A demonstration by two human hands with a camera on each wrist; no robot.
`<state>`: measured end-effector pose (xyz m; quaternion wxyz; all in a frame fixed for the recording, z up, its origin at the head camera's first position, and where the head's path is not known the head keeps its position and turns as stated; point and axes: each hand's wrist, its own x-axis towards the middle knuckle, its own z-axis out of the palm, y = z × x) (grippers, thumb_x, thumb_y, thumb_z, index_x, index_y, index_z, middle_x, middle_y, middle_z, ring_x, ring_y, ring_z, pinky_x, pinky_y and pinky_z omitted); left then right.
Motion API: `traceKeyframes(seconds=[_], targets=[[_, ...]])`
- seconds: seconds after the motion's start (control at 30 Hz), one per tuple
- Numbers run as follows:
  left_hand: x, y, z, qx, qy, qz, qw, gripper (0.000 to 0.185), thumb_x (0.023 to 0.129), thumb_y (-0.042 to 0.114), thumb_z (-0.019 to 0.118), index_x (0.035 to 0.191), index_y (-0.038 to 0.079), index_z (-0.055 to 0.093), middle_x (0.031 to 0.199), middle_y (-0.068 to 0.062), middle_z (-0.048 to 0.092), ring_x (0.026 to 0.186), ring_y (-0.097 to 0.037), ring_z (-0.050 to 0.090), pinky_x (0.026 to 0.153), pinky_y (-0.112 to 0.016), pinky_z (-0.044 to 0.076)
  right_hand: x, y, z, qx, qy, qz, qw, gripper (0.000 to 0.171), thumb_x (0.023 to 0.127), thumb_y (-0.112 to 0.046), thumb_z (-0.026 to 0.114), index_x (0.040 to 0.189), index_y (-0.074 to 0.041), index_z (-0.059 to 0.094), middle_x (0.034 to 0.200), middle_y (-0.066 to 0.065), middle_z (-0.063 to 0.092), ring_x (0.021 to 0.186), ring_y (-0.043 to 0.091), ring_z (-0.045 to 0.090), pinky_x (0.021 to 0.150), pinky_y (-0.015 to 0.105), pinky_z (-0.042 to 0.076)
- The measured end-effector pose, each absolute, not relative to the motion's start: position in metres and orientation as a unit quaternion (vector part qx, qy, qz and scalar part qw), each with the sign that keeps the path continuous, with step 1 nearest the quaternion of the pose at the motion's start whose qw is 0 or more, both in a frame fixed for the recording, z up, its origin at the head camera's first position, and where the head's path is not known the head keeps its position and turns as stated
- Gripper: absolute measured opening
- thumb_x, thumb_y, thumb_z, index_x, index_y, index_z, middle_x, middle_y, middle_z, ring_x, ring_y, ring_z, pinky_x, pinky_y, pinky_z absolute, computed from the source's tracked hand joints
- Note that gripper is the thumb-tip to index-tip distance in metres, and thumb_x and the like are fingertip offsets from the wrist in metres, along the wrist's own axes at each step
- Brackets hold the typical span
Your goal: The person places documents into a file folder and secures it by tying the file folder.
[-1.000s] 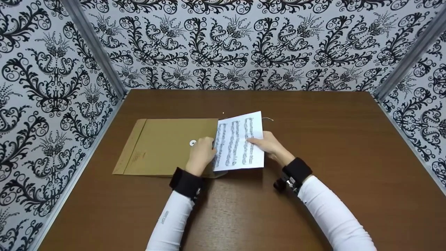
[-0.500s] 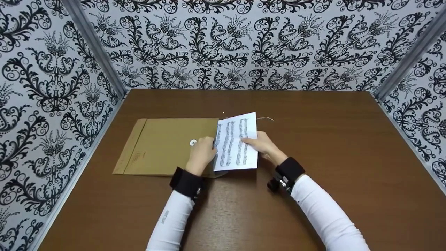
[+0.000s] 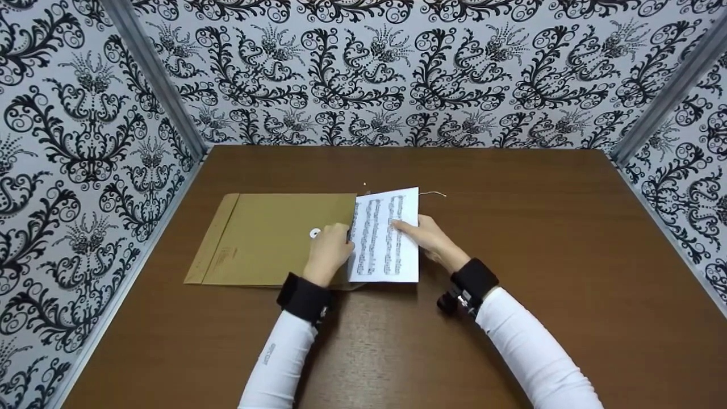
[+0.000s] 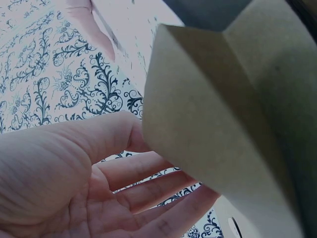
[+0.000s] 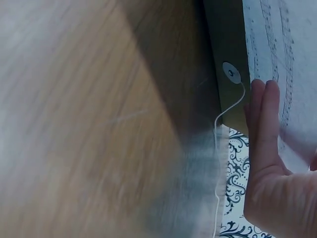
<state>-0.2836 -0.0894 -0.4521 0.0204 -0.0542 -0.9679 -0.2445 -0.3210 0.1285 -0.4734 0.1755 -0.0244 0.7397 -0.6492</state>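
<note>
A brown string-tie envelope (image 3: 278, 238) lies on the table with its mouth toward the right. My left hand (image 3: 328, 250) grips the upper layer at that mouth; in the left wrist view the thumb and fingers (image 4: 148, 173) pinch the envelope's edge (image 4: 198, 119). Printed sheet music (image 3: 377, 244) sits partly inside the mouth, its left part hidden by the envelope. At the sheet's right edge my right hand (image 3: 431, 238) holds it, thumb on top and fingers underneath. The right wrist view shows straight fingers (image 5: 265, 119) against the underside of the sheet music (image 5: 277, 54).
A white button (image 3: 314, 233) sits on the envelope's front near my left hand. Another button (image 5: 231, 73) trails a thin white string (image 5: 216, 148). Wooden table (image 3: 545, 238) extends around the envelope, with black-and-white patterned walls (image 3: 375, 68) behind and at both sides.
My right hand has moved left with the sheet music, which now reaches further into the envelope. The sheet also lies lower and flatter. My left hand has stayed in place.
</note>
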Motion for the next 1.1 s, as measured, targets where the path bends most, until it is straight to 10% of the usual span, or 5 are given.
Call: traceKeyframes(seconds=[1.1], targets=[[-0.284, -0.09, -0.452, -0.062, -0.97, -0.231, 0.033, 0.014, 0.088, 0.006, 0.068, 0.096, -0.004, 0.073, 0.1, -0.023, 0.077, 0.09, -0.04, 0.073, 0.077, -0.052, 0.058, -0.293, 0.149, -0.469, -0.014, 0.689, -0.7, 0.187, 0.044, 0.104, -0.007, 0.052, 0.142, 0.012, 0.045, 0.088, -0.005, 0.074, 0.077, 0.007, 0.073, 0.068, 0.02, 0.06]])
